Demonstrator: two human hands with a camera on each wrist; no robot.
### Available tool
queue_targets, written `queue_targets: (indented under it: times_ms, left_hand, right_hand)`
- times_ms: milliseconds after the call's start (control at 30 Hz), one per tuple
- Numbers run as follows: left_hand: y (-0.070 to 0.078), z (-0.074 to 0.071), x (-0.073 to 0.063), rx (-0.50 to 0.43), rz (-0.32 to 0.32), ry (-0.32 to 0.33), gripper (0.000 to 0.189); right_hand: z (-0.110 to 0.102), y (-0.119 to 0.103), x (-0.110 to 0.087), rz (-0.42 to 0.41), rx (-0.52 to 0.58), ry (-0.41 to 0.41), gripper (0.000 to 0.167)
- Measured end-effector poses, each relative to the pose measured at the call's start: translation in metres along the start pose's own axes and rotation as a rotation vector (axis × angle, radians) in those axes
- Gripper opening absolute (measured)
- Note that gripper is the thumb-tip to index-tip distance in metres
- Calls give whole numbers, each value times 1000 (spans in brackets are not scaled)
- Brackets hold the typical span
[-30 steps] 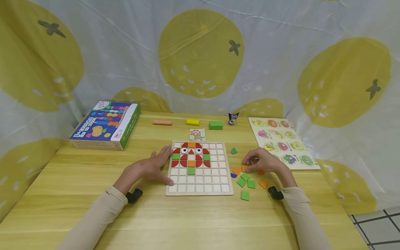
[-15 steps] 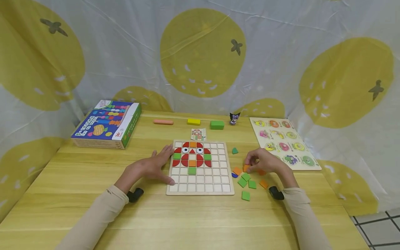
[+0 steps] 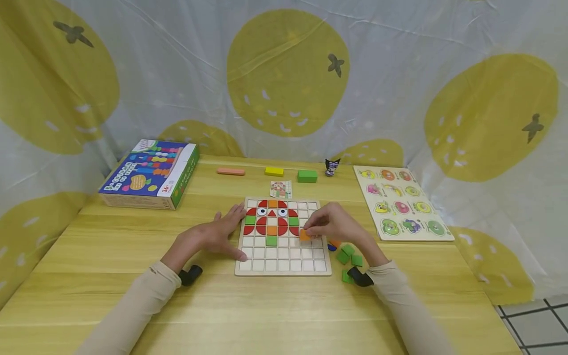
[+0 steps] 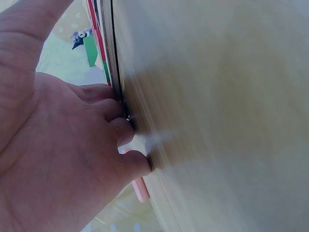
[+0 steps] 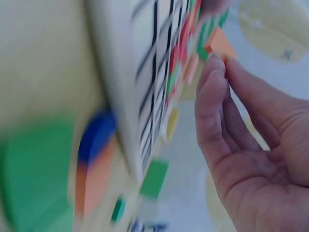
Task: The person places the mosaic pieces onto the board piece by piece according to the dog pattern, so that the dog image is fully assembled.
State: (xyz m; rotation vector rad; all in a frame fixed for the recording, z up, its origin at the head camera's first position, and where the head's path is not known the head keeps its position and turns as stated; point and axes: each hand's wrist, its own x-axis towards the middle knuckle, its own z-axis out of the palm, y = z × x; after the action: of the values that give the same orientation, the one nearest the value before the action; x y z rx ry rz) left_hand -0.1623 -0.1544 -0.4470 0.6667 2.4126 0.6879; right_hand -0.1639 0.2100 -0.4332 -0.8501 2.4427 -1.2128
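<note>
Between thumb and fingertips my right hand (image 3: 335,224) pinches an orange square tile (image 3: 304,235), over the right part of the wooden grid board (image 3: 284,266). The right wrist view shows the held orange tile (image 5: 221,42) tilted at the fingertips. Red, green, orange and white pieces with two eye pieces (image 3: 262,212) form an owl-like figure in the upper left cells. My left hand (image 3: 215,234) rests with spread fingers along the board's left edge, thumb at the lower left corner. In the left wrist view, the fingertips (image 4: 140,164) meet the table beside the board's edge.
Several green tiles (image 3: 344,254) and a blue piece (image 3: 331,248) lie right of the board, partly under my right arm. Behind the board are a picture card (image 3: 281,189), a yellow block (image 3: 274,171), a green block (image 3: 307,176) and a figurine (image 3: 331,167). A fruit puzzle (image 3: 385,231) and game box (image 3: 142,172) flank them.
My right hand has picked up the orange tile from the loose pieces and carried it left, over the board. The left hand stays at the board's left edge.
</note>
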Motion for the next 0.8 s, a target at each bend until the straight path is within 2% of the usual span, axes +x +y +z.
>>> queue_targets:
  times_ms: [133, 333, 800]
  left_hand:
    - [0, -1, 0, 1, 2, -1, 132]
    - [0, 0, 1, 1, 3, -5, 133]
    - [0, 0, 2, -1, -3, -5, 134]
  right_hand:
    - [21, -10, 17, 2, 3, -4, 5]
    - [40, -17, 29, 16, -67, 10, 6]
    - [49, -16, 37, 71, -122, 19, 5]
